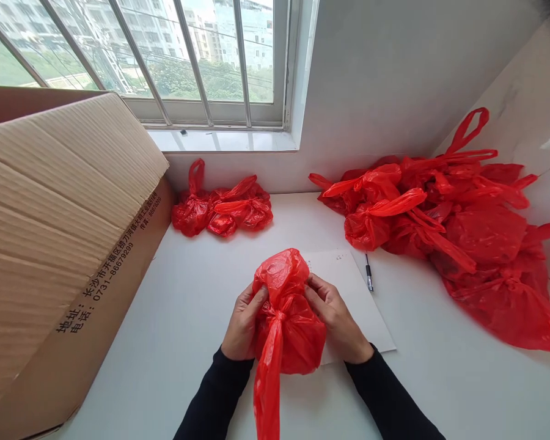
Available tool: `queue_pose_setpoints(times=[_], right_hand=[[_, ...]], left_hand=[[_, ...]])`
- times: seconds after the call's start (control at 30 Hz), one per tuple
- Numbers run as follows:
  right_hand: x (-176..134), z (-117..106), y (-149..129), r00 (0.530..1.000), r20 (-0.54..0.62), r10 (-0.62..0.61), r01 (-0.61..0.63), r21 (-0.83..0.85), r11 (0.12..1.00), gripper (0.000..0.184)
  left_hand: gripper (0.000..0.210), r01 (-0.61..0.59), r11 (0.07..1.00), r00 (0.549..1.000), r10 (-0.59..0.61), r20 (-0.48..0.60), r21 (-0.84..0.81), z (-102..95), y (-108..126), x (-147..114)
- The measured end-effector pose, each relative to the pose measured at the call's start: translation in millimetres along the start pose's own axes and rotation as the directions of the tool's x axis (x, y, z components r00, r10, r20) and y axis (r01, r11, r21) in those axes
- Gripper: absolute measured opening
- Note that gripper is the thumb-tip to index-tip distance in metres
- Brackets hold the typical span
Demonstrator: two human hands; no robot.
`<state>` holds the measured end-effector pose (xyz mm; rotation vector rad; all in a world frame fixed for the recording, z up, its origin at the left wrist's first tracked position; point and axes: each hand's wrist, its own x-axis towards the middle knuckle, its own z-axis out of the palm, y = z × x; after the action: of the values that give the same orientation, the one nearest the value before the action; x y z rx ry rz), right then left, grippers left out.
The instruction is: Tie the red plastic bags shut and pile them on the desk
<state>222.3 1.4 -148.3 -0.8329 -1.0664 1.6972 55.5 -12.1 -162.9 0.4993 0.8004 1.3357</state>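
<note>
Between my hands is a knotted red plastic bag (297,333), bulging above and below its knot, with one long handle hanging toward me. My left hand (242,324) grips its left side, thumb pressed on the plastic. On the other side my right hand (337,318) pinches the film with thumb and fingers. What the bag contains is hidden. Partly under it and my right hand lies a white sheet of paper (366,324) with a little handwriting near the top. A black pen (369,278) rests at the paper's right edge.
A large cardboard box (119,275) with an open flap stands at the left. Small tied red bags (242,208) sit by the wall below the barred window (201,67). A big heap of red bags (481,232) fills the right side of the white table (132,379).
</note>
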Motion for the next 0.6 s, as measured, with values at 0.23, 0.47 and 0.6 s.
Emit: queue_pose_setpoints(times=[0.23,0.47,0.6], right_hand=[[1.6,-4.1,6.0,0.999,-0.047,-0.005,0.006,0.012,1.0,0.024],[3.5,0.0,4.9,0.997,0.045,-0.065,0.067,-0.041,0.997,0.027],[2.9,-0.6,4.0,0.996,0.011,-0.091,0.092,-0.079,0.993,0.021]], left_hand=[[0.025,0.03,0.999,0.997,-0.026,0.075,-0.046,8.1,2.7,-2.2],[0.019,-0.005,0.999,1.0,0.005,0.002,-0.043,3.6,2.2,2.0],[0.017,0.0,0.999,1.0,0.0,-0.001,-0.04,3.2,1.4,2.4]])
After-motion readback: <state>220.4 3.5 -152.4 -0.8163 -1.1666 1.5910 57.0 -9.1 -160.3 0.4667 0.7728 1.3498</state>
